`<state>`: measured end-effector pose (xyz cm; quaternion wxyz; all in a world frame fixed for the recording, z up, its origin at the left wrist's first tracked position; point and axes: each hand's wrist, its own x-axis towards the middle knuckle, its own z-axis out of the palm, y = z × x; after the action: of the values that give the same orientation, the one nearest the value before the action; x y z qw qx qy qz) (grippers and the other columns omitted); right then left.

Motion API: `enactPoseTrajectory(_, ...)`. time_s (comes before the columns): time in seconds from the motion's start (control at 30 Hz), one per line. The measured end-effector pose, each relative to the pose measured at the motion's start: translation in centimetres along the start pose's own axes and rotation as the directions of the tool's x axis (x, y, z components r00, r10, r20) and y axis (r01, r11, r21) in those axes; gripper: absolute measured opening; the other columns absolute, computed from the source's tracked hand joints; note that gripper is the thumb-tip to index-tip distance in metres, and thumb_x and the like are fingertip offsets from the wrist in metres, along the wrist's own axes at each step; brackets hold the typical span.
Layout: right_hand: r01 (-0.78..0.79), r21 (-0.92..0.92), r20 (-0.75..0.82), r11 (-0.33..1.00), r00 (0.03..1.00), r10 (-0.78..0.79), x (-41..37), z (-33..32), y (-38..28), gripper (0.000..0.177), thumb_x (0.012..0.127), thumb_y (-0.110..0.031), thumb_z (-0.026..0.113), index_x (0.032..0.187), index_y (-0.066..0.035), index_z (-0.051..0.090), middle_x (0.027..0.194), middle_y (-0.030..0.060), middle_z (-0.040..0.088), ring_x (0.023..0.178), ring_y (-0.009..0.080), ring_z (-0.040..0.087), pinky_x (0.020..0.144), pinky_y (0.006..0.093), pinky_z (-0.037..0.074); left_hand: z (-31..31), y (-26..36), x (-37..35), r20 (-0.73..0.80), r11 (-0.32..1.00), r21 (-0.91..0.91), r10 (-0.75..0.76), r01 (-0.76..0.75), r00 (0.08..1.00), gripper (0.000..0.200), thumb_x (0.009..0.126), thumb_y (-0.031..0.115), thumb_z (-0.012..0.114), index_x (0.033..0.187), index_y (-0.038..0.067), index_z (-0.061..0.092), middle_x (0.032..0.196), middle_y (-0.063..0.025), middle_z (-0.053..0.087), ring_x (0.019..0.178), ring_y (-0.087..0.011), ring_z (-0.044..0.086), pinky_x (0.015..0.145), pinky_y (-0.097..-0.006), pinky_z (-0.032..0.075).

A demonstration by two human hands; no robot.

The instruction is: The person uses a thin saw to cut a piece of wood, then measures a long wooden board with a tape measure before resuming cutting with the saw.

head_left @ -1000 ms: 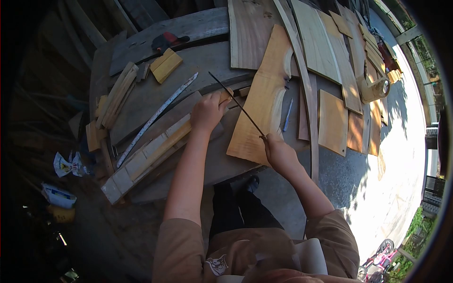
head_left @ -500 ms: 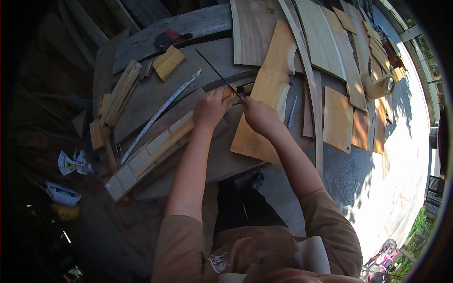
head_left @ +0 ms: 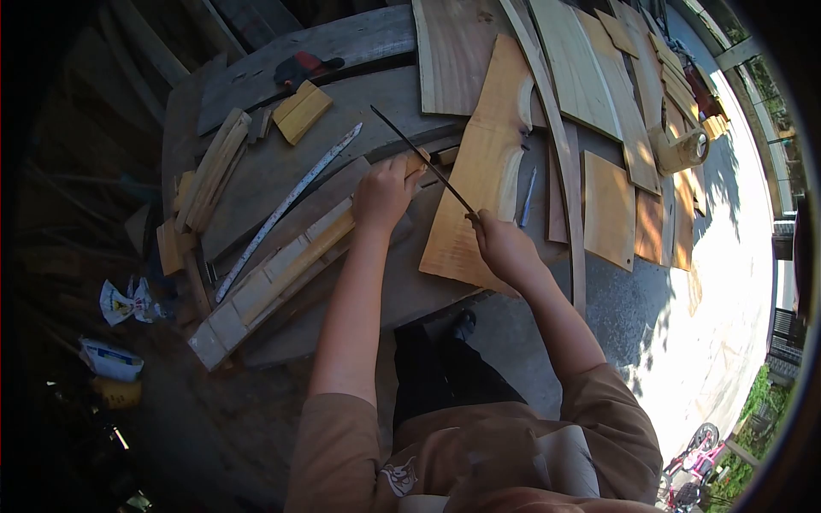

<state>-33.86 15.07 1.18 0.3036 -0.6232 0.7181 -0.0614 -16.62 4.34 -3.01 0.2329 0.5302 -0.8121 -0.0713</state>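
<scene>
Left hand [head_left: 385, 195]: I see it clamped on the wooden strip [head_left: 282, 265].
Right hand [head_left: 505, 246]: gripping the thin file [head_left: 419, 158].
Shirt print [head_left: 395, 477]: unreadable.

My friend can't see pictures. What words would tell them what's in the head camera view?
A person's right hand holds a thin dark rod-like tool across the end of a long wooden strip, which the left hand grips. Seen from above, they work at a bench covered with wood boards.

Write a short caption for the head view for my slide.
Left hand steadies a wood strip on the bench; right hand holds a thin file across its end.
</scene>
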Motion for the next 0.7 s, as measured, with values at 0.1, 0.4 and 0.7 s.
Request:
enactPoseTrajectory(0.1, 0.109, 0.05, -0.06, 0.993, 0.993, -0.106, 5.3, 0.4, -2.1, 0.027, 0.09, -0.024, 0.034, 0.093, -0.002, 0.048, 0.078, 0.0223, 0.06, 0.075, 0.0393, 0.058, 0.066, 0.049, 0.044, 0.0, 0.2, 0.0, -0.005, 1.0, 0.003, 0.004, -0.004, 1.0, 0.026, 0.075, 0.028, 0.063, 0.084, 0.004, 0.056, 0.076, -0.0125, 0.061, 0.071, -0.03, 0.06, 0.06, -0.0384, 0.049)
enactPoseTrajectory(0.4, -0.06, -0.021, -0.013, 0.998, 0.998, 0.059, -4.4, 0.4, 1.9, 0.021, 0.09, -0.023, 0.039, 0.088, -0.004, 0.048, 0.068, 0.0225, 0.058, 0.066, 0.0393, 0.058, 0.058, 0.0488, 0.044, 0.3, -0.4, 0.1, 0.008, 1.0, -0.025, 0.01, -0.01, 1.0, 0.031, 0.078, 0.034, 0.06, 0.088, 0.005, 0.057, 0.08, -0.0129, 0.061, 0.071, -0.032, 0.059, 0.058, -0.0394, 0.048)
enactPoseTrajectory(0.7, 0.101, 0.01, -0.038, 0.995, 0.994, -0.1, 4.9, -0.2, -2.1, 0.027, 0.09, -0.024, 0.035, 0.091, 0.0, 0.048, 0.074, 0.022, 0.059, 0.074, 0.0389, 0.058, 0.066, 0.048, 0.044, 0.4, -0.3, 0.0, 0.018, 1.0, -0.005, -0.01, 0.01, 1.0, 0.03, 0.078, 0.034, 0.06, 0.089, 0.006, 0.057, 0.08, -0.0119, 0.061, 0.071, -0.0318, 0.059, 0.058, -0.0387, 0.049)
